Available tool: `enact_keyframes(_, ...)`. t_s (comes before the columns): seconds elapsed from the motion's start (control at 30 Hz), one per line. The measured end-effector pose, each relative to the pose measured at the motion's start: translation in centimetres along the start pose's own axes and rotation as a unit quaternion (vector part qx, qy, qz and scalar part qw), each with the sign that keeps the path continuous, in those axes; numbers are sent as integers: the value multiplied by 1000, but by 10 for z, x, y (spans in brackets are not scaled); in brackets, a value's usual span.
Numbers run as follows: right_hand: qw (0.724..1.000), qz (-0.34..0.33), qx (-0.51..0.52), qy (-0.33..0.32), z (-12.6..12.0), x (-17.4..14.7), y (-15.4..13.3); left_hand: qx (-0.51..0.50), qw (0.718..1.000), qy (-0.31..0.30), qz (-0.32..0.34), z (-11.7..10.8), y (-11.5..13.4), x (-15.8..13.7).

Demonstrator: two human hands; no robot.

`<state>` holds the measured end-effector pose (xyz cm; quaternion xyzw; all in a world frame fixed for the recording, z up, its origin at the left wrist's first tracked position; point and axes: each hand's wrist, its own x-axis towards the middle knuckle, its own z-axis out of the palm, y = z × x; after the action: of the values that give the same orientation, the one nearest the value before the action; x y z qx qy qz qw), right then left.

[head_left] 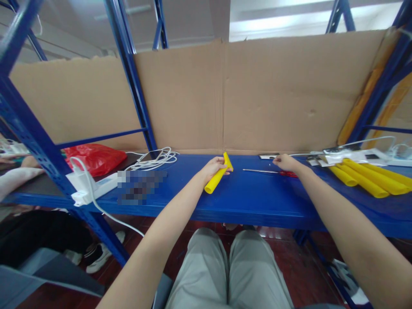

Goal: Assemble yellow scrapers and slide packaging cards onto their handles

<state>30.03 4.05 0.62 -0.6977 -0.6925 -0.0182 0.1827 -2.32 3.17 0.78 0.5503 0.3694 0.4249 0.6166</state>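
The left hand (219, 166) is closed around a yellow tube (215, 182), over the worktop (251, 195). The right hand (283, 162) is curled, whether round anything I cannot tell; a red-handled screwdriver (270, 171) lies just on its near side, more yellow tubes (365, 178) to its right

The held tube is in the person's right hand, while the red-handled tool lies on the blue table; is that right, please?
Not quite: the head view shows the left hand holding the tube, while the red-handled tool lies on the blue table.
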Motion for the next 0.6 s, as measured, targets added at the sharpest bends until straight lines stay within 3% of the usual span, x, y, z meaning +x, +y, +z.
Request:
enact_keyframes(0.17, 998, 55, -36, -24, 3, 12, -11, -13, 1000, -22, -12, 1, -1, -2)
enact_keyframes(0.6, 985, 115, -125, -38, 21, 36, -17, -4, 999, -35, 2, -1, -5, 2)
